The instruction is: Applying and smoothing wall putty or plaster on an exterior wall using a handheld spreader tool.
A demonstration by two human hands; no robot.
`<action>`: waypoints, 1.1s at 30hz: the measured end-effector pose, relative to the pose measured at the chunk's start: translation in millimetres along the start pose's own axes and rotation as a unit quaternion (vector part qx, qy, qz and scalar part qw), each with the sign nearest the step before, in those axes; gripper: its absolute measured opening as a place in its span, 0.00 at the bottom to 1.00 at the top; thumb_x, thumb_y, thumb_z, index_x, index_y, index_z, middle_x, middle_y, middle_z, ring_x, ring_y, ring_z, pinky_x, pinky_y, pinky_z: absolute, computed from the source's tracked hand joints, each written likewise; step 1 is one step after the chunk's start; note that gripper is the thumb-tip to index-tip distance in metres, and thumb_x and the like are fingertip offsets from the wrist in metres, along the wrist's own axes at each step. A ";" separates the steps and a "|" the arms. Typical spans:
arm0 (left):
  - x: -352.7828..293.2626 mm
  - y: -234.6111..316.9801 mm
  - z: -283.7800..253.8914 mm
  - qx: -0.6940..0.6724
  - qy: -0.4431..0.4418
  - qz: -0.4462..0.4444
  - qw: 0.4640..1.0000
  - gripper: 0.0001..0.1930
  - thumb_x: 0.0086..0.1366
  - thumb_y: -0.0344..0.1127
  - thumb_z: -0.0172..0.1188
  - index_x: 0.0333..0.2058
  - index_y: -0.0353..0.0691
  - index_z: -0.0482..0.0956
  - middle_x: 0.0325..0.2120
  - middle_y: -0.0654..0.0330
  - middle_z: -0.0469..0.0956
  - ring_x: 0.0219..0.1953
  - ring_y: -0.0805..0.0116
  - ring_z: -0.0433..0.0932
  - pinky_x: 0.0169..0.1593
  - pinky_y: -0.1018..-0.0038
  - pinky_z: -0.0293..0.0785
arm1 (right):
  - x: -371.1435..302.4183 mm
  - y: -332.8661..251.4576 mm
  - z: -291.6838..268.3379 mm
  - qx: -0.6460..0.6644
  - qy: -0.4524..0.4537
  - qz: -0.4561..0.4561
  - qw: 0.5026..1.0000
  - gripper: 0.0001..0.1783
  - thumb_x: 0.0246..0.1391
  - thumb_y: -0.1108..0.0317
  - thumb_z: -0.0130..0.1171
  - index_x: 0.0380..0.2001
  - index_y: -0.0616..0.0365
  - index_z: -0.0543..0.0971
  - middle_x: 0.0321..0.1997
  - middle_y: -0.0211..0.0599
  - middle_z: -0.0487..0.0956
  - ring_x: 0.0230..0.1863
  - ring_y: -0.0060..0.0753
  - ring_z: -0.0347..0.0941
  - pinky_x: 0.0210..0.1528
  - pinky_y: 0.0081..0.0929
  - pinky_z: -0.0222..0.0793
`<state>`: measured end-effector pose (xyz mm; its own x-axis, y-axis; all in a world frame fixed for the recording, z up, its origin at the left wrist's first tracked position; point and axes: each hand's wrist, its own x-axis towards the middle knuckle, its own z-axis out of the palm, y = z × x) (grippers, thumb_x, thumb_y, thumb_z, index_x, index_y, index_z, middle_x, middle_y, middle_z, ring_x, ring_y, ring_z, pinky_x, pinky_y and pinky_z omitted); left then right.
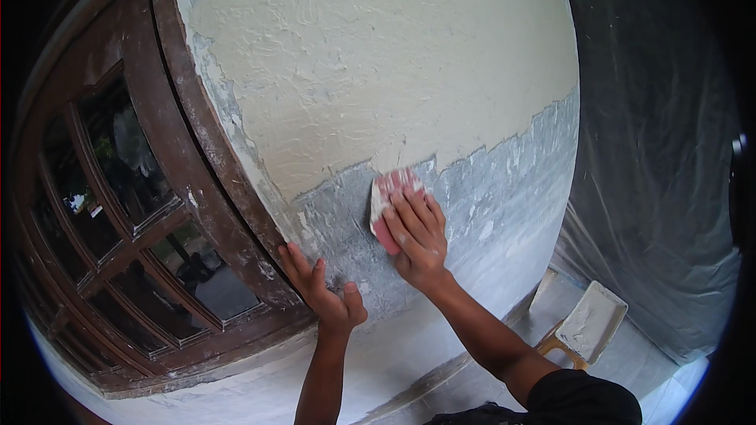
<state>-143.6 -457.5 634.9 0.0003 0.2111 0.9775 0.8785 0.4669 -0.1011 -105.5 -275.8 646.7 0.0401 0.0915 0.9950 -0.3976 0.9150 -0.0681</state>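
My right hand (419, 238) grips a pink flat putty scraper (384, 230), smeared with white filler. Its far edge meets the wall (504, 189) at the lower border of a broad cream layer of putty (394, 63). Below that border the wall is bare, grey and patchy. Lower and to the left, my left hand (329, 299) is held up with its fingers stretched apart, holding nothing. Its fingertips are by the corner of the brown wooden window frame (260, 267); whether they touch it, I cannot tell.
Glass panes (201, 275) fill the window at left. Dark plastic sheeting (654, 126) hangs down the right side. Low at right, a rectangular tray of white putty (587, 323) rests on a yellowish stool (561, 352), above a grey floor.
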 end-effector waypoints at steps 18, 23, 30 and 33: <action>-1.0 -1.1 2.6 -0.004 0.004 -0.004 1.000 0.27 0.74 0.45 0.42 0.65 0.39 0.54 0.71 0.29 0.44 0.73 0.28 0.43 0.70 0.35 0.38 | 34.8 20.6 -6.3 0.005 0.000 -0.073 0.997 0.18 0.54 0.78 0.59 0.48 0.56 0.83 0.59 0.41 0.80 0.65 0.45 0.72 0.73 0.50 0.54; -2.3 -0.7 1.8 0.005 0.010 -0.001 1.000 0.27 0.74 0.46 0.42 0.65 0.39 0.54 0.71 0.30 0.44 0.73 0.29 0.43 0.70 0.35 0.38 | -1.3 18.2 -5.3 0.024 -0.051 -0.083 0.995 0.20 0.52 0.77 0.60 0.49 0.54 0.84 0.59 0.39 0.80 0.65 0.44 0.72 0.73 0.50 0.53; -1.4 2.6 3.2 0.001 0.011 -0.002 1.000 0.27 0.74 0.45 0.43 0.65 0.39 0.54 0.71 0.30 0.44 0.73 0.29 0.43 0.70 0.35 0.38 | 30.6 18.9 -1.5 0.005 -0.031 -0.070 0.997 0.21 0.54 0.78 0.58 0.51 0.55 0.83 0.60 0.41 0.80 0.67 0.43 0.71 0.73 0.48 0.53; -1.2 0.7 1.4 0.008 0.008 -0.001 1.000 0.27 0.74 0.46 0.43 0.65 0.38 0.54 0.71 0.30 0.44 0.73 0.29 0.44 0.70 0.35 0.39 | 2.1 18.1 -5.1 0.023 -0.036 -0.066 0.997 0.21 0.53 0.78 0.58 0.51 0.55 0.83 0.60 0.41 0.80 0.67 0.44 0.71 0.73 0.49 0.52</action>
<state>-143.6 -456.3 633.4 0.0059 0.1964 0.9805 0.8709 0.4808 -0.1016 -107.9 -257.0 647.2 0.0293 -0.0597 0.9978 -0.4351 0.8979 0.0665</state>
